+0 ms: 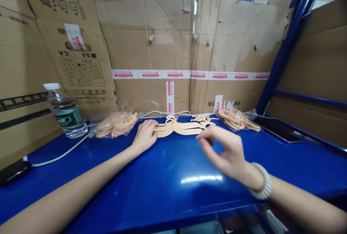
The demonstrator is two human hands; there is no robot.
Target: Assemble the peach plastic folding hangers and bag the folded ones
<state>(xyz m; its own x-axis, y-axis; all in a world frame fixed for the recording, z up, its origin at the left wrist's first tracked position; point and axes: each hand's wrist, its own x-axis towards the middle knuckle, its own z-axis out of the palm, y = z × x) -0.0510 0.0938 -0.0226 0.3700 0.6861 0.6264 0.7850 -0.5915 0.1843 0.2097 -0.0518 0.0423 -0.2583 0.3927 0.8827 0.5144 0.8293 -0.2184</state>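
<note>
A stack of flat tan curved pieces (181,127) lies on the blue table (173,176) near the back. My left hand (145,135) rests on the stack's left end, fingers curled around it. My right hand (225,150) hovers just right of the stack, above the table, thumb and forefinger close together with nothing visible between them. A white beaded bracelet (262,181) sits on that wrist.
A clear bag of tan pieces (116,123) lies at the left, another bag (237,119) at the right. A water bottle (65,111) stands far left, with a white cable (59,156) and a dark device (12,171). A phone (279,130) lies right. Cardboard boxes (151,46) wall the back.
</note>
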